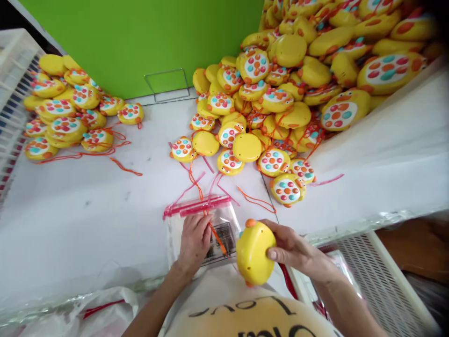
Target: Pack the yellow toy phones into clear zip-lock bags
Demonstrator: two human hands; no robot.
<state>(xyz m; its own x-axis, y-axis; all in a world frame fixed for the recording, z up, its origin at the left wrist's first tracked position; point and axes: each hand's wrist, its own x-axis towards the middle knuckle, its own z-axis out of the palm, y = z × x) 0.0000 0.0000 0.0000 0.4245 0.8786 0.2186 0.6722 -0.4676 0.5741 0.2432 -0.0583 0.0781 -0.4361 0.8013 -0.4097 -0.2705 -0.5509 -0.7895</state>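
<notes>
My right hand [296, 250] grips a yellow duck-shaped toy [255, 255] by its side, its plain back with small holes turned up and an orange tip at the top. My left hand [194, 238] is closed, its fingertips pinching an orange cord [216, 238] that runs down from them. Beneath this hand lies a clear plastic bag [231, 220] with a pink zip edge; a dark printed patch shows through it. The fingers hide part of the bag and the cord.
A large heap of yellow duck toys [247, 147] with coloured dots spreads right of a green panel [157, 37]; a smaller pile [66, 126] lies left. Loose orange cord [257, 200] rests on the white table [87, 206]. A white basket [372, 262] stands lower right.
</notes>
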